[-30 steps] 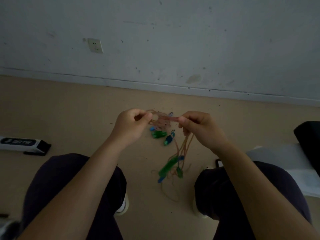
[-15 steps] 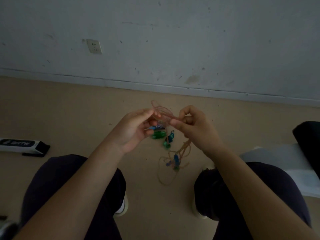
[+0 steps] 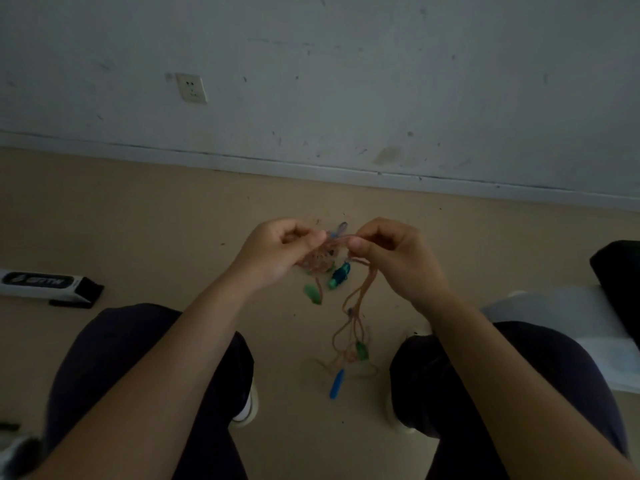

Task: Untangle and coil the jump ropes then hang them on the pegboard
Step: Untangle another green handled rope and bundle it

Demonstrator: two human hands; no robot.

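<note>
A tangle of thin orange-brown jump ropes with small green and blue handles hangs between my knees above the beige floor. My left hand grips a bunched knot of the cord at its upper left. My right hand pinches a strand at the top between thumb and fingers. Loops trail down to a green handle and a blue handle near the floor. Another blue-green handle and a green one dangle just under my hands. No pegboard is in view.
A white and black box lies on the floor at the left. A white sheet and a dark object sit at the right. The grey wall with a socket stands ahead. My dark-trousered knees frame the ropes.
My hands have drawn closer over the knot, and the hanging loops have dropped lower and stretched out, with the blue handle now near the floor.
</note>
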